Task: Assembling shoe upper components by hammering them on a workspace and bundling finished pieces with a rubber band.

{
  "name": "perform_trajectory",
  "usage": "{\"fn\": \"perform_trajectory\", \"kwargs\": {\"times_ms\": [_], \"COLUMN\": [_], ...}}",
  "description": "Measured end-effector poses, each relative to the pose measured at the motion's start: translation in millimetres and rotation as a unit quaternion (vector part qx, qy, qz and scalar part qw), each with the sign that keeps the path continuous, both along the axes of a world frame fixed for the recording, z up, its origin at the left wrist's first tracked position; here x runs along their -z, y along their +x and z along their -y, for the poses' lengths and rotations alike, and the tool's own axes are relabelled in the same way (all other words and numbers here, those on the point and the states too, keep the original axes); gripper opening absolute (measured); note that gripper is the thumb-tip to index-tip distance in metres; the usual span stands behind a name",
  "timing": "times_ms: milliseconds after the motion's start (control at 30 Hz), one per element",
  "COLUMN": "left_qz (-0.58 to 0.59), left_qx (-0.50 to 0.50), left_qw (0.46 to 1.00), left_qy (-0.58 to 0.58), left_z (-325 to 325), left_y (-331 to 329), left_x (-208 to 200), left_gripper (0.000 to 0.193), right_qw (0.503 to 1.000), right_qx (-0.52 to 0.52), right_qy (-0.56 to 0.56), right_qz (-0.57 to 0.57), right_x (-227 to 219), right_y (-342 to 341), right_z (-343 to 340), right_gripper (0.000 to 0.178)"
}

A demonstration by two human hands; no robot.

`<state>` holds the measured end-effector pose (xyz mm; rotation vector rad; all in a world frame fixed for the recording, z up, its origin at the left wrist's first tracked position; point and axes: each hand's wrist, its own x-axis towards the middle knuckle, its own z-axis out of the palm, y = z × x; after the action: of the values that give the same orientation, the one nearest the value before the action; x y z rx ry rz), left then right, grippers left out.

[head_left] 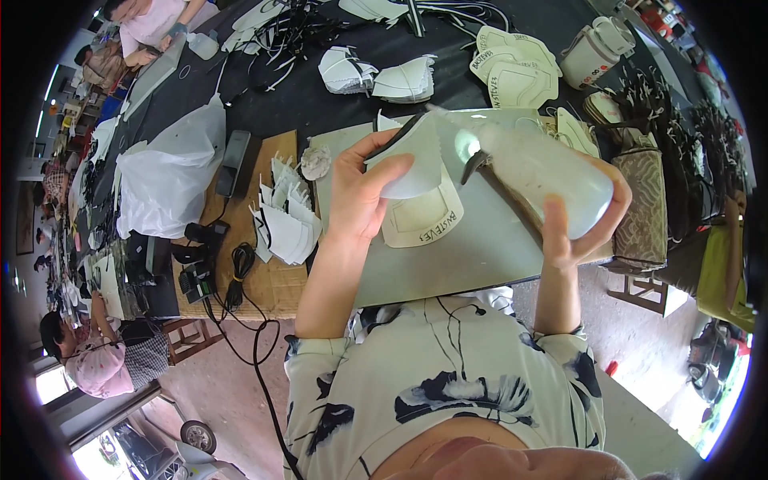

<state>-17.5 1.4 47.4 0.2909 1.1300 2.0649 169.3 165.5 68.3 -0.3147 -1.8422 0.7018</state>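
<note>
My left hand (360,190) pinches a thin white piece with a black edge (418,170), thumb on top, tilted up above the work board. Wrapped in my right hand (563,240) is a translucent squeeze bottle (534,164), lying nearly sideways. Its narrow nozzle points left, close to the upper edge of the white piece; whether they touch I cannot tell. A cream card template (418,230) with handwriting lies on the grey board (480,252) under my left hand. A curved dark object (474,166) shows beside the bottle's neck.
Stacked white cut pieces (290,220) and a crumpled ball (315,162) lie left of the board. Farther left are a white plastic bag (176,168) and coiled cables (238,276). More templates (516,68) and a white jug (596,52) stand behind. Other people sit nearby.
</note>
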Motion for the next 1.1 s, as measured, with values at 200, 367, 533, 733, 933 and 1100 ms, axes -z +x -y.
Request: {"fn": "perform_trajectory", "kwargs": {"times_ms": [200,367,533,733,933,1100], "left_qz": [-0.046,-0.16,-0.225,-0.319,-0.374,-0.273], "left_qx": [-0.021,-0.053,-0.084,-0.147,-0.158,-0.197], "left_qw": [0.998,0.983,0.965,0.926,0.894,0.935], "left_qy": [-0.03,-0.077,-0.107,-0.138,-0.19,-0.111], "left_z": [2,-1,0,-1,3,24], "left_y": [0,0,0,0,1,-35], "left_x": [3,2,0,8,4,2], "left_gripper": [0.035,0.031,0.029,0.034,0.05,0.054], "right_qw": [0.966,0.982,0.973,0.96,0.956,0.955], "right_qx": [-0.179,-0.148,-0.187,-0.246,-0.241,-0.053], "right_qy": [-0.099,-0.051,-0.021,-0.041,-0.058,-0.211], "right_qz": [-0.155,-0.109,-0.133,-0.127,-0.156,-0.203], "right_x": [7,-1,2,0,4,16], "right_y": [-13,-14,-25,-24,-26,-4], "right_z": [4,6,11,13,13,-9], "right_gripper": [0.064,0.055,0.054,0.054,0.061,0.058]}}
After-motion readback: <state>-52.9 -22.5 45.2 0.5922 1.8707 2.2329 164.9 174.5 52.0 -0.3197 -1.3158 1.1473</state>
